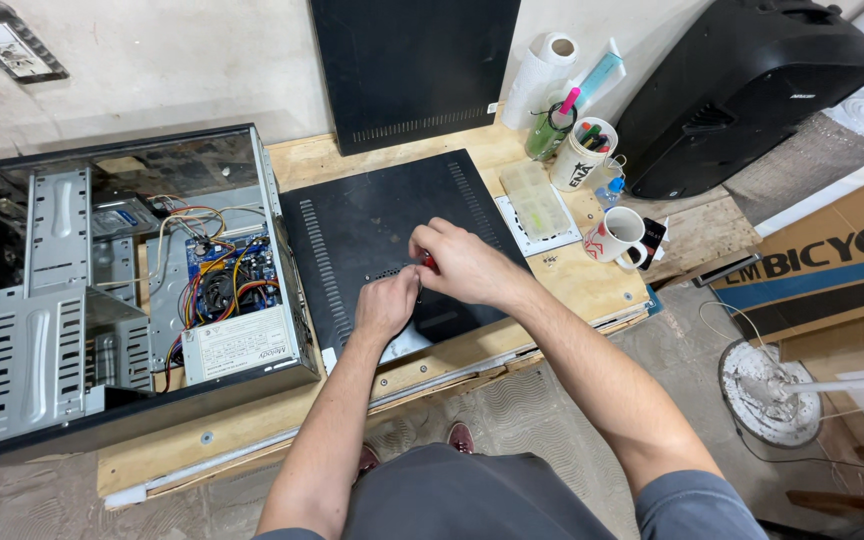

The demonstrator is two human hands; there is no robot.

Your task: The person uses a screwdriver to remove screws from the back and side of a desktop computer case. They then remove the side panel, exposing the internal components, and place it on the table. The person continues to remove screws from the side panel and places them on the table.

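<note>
Item: flat black perforated metal case panel [372, 215], lying on our pale wooden workbench [252, 430], just right of the open black computer tower [122, 290]. Our left hand [384, 305] rests clenched on the panel. Our right hand [464, 262] grasps a red-handled tool [429, 263], mostly hidden. White mug [620, 235] nearby, right.

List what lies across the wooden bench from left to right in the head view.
Open computer case → black side panel lying flat, with the left hand and right hand on it → clear plastic parts box → white mug near the bench's right edge.
</note>
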